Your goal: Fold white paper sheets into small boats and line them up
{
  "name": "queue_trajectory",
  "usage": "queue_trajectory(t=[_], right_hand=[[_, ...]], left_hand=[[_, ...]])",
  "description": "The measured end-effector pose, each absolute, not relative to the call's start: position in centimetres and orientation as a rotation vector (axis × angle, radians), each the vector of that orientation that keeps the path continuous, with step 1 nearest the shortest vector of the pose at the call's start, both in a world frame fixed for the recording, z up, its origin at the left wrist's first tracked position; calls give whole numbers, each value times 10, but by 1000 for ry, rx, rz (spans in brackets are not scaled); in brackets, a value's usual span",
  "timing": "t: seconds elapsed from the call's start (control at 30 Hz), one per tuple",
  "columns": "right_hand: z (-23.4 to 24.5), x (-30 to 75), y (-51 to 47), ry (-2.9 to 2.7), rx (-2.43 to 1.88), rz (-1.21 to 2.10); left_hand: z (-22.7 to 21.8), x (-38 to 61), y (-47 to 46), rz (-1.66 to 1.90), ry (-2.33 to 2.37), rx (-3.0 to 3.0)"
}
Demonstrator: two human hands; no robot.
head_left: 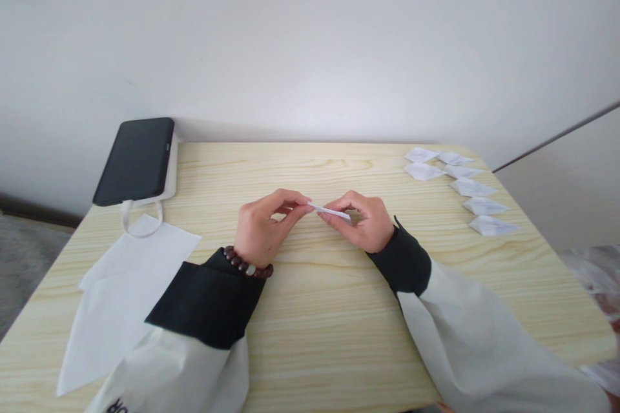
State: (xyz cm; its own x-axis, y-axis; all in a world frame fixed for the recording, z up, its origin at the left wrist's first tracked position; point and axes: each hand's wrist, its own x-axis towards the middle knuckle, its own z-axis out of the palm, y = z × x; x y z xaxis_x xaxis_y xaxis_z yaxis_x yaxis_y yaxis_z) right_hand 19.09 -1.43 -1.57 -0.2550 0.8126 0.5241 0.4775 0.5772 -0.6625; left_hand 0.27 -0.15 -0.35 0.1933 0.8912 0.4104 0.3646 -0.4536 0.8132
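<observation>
A small folded piece of white paper (334, 211) is held over the middle of the table, seen nearly edge-on. My left hand (266, 222), with a dark bead bracelet at the wrist, pinches its left end between thumb and fingers. My right hand (362, 219) grips the right part, thumb on the near side and fingers behind. Several folded white paper shapes (485, 206), pointed at the ends, lie in a loose column at the table's right side. The fine folds of the held paper cannot be made out.
Flat white paper sheets (109, 316) overlap on the left, partly under my left sleeve. Behind them a black-screened device (138, 158) rests on a white box, with a white loop strap (126, 219) hanging over the sheets. A white wall (310, 45) borders the wooden table's (329, 335) back edge.
</observation>
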Motion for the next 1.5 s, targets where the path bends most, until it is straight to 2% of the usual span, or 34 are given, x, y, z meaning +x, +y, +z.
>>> queue_trajectory(t=[0.17, 0.4, 0.77, 1.3, 1.5], right_hand=[[-19, 193, -14, -1890, -992, 511], [-18, 194, -11, -1991, -932, 369], [-15, 193, -14, -1978, -1060, 323], [-15, 194, -9, -2071, -960, 282], [-15, 192, -12, -1956, -1062, 273]], left_hand=[[-6, 1, 0, 1223, 1181, 2006], [-5, -3, 4, 1197, 1091, 2170], [-11, 0, 4, 1198, 1070, 1681], [-4, -1, 2, 1168, 1170, 2002], [-7, -1, 2, 1218, 1127, 1766]])
